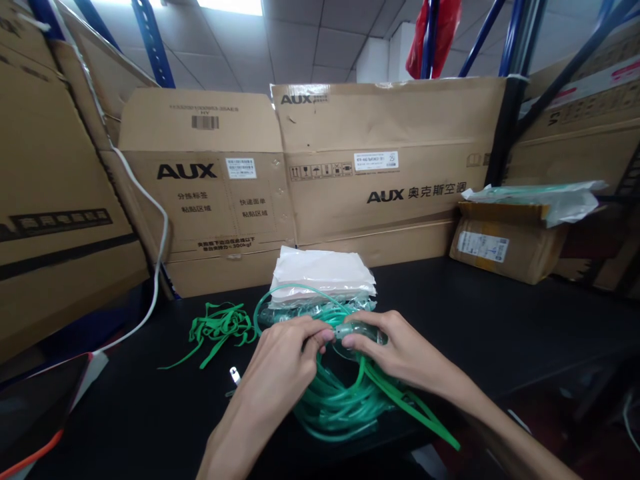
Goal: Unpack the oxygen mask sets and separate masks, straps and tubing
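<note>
My right hand (390,343) is closed round a clear, greenish, rounded plastic piece (367,329) with a narrow pale end. At that narrow end my left hand (297,340) pinches thumb and forefinger together; what lies between the fingertips is too small to tell. Beneath both hands lies a coil of translucent green tubing (335,407), one loop of it arching up behind my left hand. A flat green strap (423,417) hangs from the coil toward the lower right. Left of my left hand, a small shiny metal piece (235,375) rests on the black tabletop (165,407).
A tangle of green straps (220,325) lies at the left. Behind the coil is a stack of white packets (323,273). Cardboard panels (390,127) stand along the back. A small carton (505,240) sits at the right, and a white cable (163,233) hangs at the left.
</note>
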